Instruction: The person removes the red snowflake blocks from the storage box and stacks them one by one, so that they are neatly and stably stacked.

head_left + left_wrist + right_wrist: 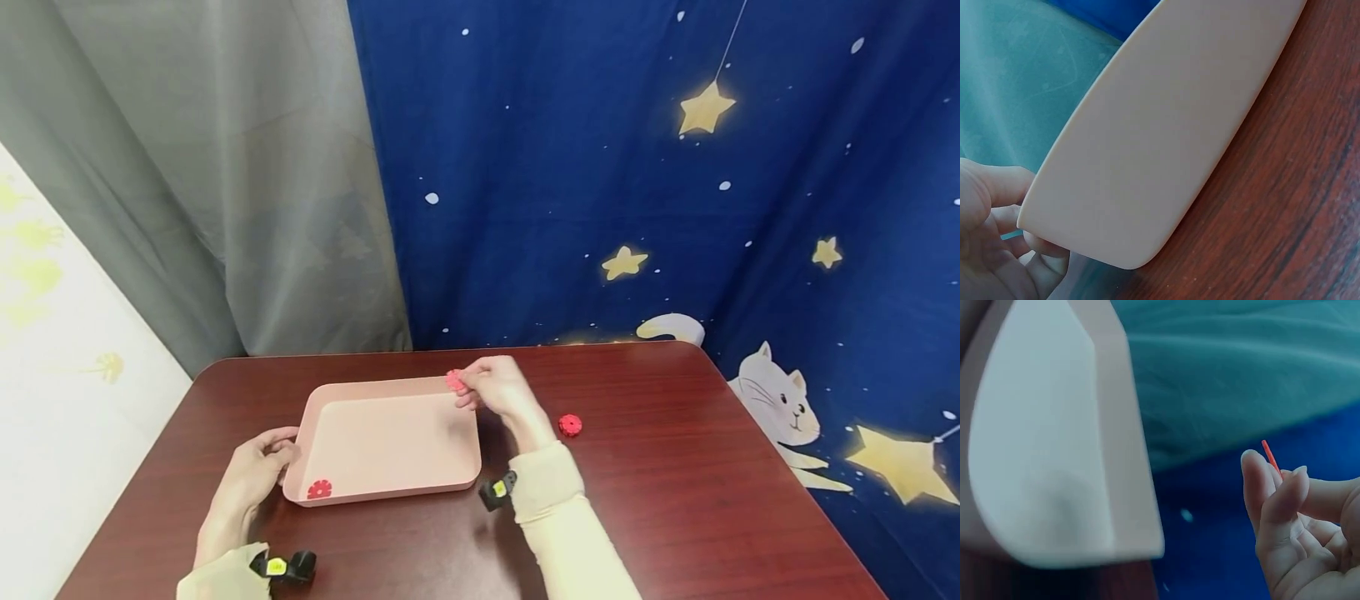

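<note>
A shallow pink tray (390, 442) rests on the table, and my left hand (255, 468) grips its left wall. The left wrist view shows the thumb and fingers of that hand (1007, 225) at the tray's corner (1116, 187). Over the tray's far right corner, my right hand (495, 387) pinches a thin red notched disc (454, 380) between thumb and fingers. Edge-on, the same disc (1271, 456) pokes out of the fingertips in the right wrist view. One red notched disc (319, 489) lies inside the tray's near left corner. Another red disc (570, 425) is on the table, right of my right hand.
The dark red-brown wooden table (675, 500) has rounded far corners. Behind it hang a grey curtain (300, 183) and a blue curtain (540, 167) with stars and a white cat. Black camera mounts (285, 567) sit on both wrists.
</note>
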